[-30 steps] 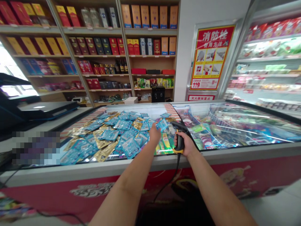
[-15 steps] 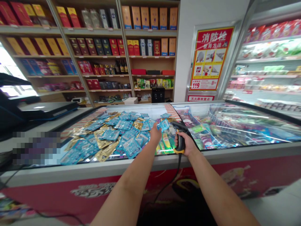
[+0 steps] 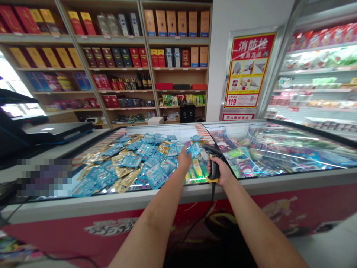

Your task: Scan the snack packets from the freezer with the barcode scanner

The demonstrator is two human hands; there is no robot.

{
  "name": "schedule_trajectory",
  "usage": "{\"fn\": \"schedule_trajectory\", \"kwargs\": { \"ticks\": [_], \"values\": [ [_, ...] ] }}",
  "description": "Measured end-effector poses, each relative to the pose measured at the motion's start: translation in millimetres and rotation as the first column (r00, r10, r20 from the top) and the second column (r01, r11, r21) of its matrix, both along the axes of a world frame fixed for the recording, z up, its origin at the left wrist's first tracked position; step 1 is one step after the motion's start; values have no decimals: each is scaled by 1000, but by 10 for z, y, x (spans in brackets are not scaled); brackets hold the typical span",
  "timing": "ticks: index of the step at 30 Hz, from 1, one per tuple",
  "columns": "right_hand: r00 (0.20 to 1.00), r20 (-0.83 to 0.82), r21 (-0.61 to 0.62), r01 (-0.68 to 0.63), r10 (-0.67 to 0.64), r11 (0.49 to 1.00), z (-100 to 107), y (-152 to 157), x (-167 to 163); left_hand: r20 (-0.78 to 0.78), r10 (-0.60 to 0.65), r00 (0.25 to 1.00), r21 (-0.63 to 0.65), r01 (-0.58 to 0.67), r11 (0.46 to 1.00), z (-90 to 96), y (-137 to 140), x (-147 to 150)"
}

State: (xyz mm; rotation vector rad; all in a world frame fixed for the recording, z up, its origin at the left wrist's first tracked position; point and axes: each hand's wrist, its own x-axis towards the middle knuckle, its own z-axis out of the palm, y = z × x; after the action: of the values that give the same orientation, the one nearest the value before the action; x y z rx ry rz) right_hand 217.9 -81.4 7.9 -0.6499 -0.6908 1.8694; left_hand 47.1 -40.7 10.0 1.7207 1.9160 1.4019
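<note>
My left hand (image 3: 184, 160) is closed on the edge of a small blue packet (image 3: 194, 149), held up over the freezer's glass top. In my right hand (image 3: 221, 172) is a black and yellow barcode scanner (image 3: 214, 167), its fingers wrapped around the handle. The scanner's head is close to the packet and points toward it; a cable hangs from the handle. To the left a heap of blue packets (image 3: 145, 149) and gold packets (image 3: 126, 181) covers much of the glass. One more blue packet (image 3: 196, 137) lies on the glass behind the held one.
The chest freezer (image 3: 111, 199) runs across the front, with frozen goods (image 3: 245, 160) under its glass at right. A flat black device (image 3: 58, 130) stands on the left counter. Shelves of boxes (image 3: 117, 56) line the back, and a lit display cooler (image 3: 320, 74) stands at right.
Almost nothing differs; the view has shifted very slightly. Both hands keep the packet and the scanner in the same place.
</note>
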Motion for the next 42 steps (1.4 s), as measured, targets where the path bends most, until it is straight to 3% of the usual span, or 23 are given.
{"fn": "schedule_trajectory", "kwargs": {
  "ticks": [16,23,26,30,35,39,42],
  "values": [
    [999,24,-25,32,-31,999,7,-11,4,24,-3,1000,12,2,1000,-49,24,-5],
    [999,6,-57,53,-52,997,75,-51,-9,78,55,995,163,-67,984,1,-16,-29],
    [998,27,-62,51,-49,997,70,-47,-10,114,117,987,244,-142,960,157,-106,-230],
    [998,30,-55,52,-50,997,58,-39,-16,36,232,972,301,-232,925,390,-278,-766],
    [999,24,-68,46,-45,997,70,-51,-23,-41,450,892,326,-414,850,472,-415,-1399],
    [999,24,-73,34,-32,997,45,-32,-17,14,574,819,307,-550,777,495,-397,-1580],
    [1000,11,-66,30,-29,997,30,-18,-18,-48,555,830,252,-528,811,552,-310,-1597]
  ]
}}
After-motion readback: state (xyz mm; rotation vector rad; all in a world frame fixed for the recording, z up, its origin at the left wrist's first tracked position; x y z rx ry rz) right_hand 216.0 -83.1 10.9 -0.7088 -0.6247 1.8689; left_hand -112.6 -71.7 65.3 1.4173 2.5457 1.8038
